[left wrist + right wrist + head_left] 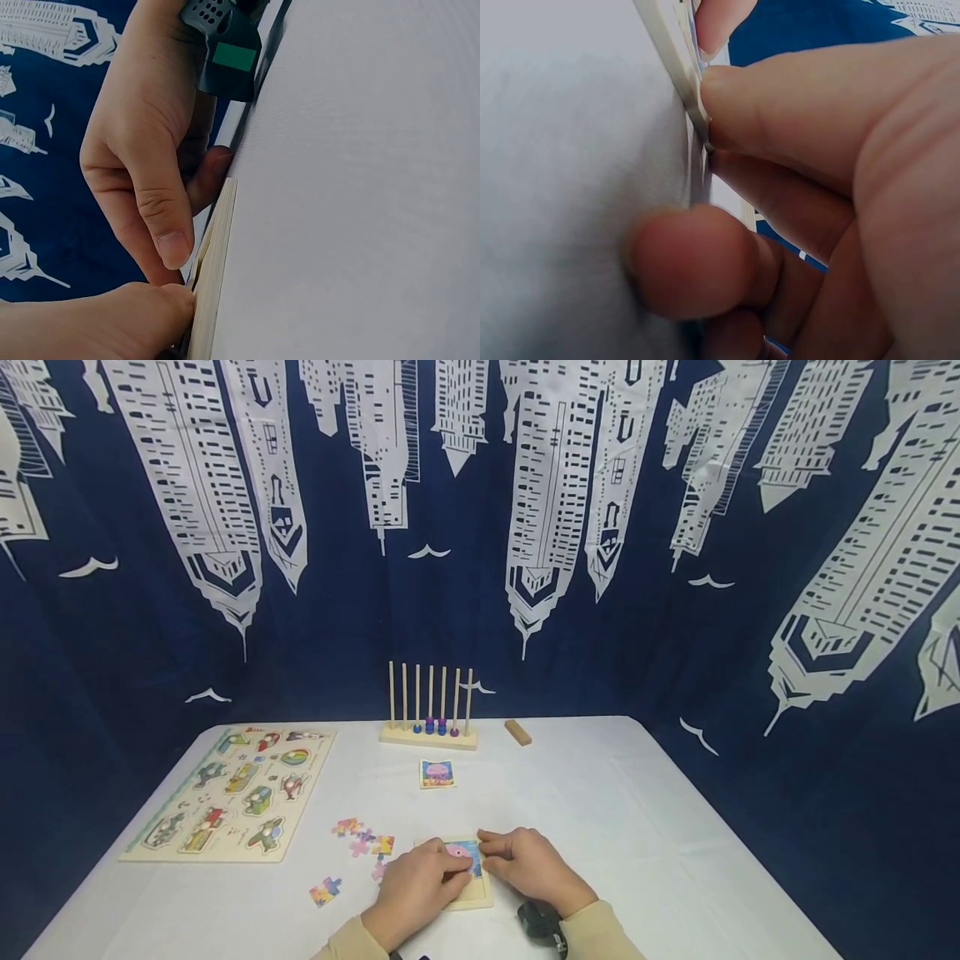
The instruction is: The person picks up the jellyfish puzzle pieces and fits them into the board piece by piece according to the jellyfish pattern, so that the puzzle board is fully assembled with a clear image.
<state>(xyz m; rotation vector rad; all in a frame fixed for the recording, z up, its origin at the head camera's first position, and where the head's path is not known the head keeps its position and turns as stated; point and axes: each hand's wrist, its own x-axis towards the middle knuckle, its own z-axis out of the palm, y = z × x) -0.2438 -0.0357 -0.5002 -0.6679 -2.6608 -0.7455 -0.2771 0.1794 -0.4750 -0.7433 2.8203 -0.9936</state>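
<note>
A small wooden puzzle tray [471, 902] lies between my hands, with pink and blue jigsaw pieces [474, 850] in its upper part. My left hand [420, 885] reaches over the tray from the left and covers much of it. Its thumb and index finger pinch at a puzzle piece, though the fingertips partly hide the contact. My right hand [528, 864] grips the tray's right edge, thumb on the rim [679, 71] and index finger against the side. From the left wrist view, a thin piece [202, 255] sits slightly raised above the rim.
Loose jigsaw pieces [362, 843] lie left of the tray, one [326, 891] nearer me. Beyond it are a picture card [437, 774], a bead-peg rack [427, 739] and a wooden block [517, 732]. A vehicle puzzle board [225, 802] lies at the left.
</note>
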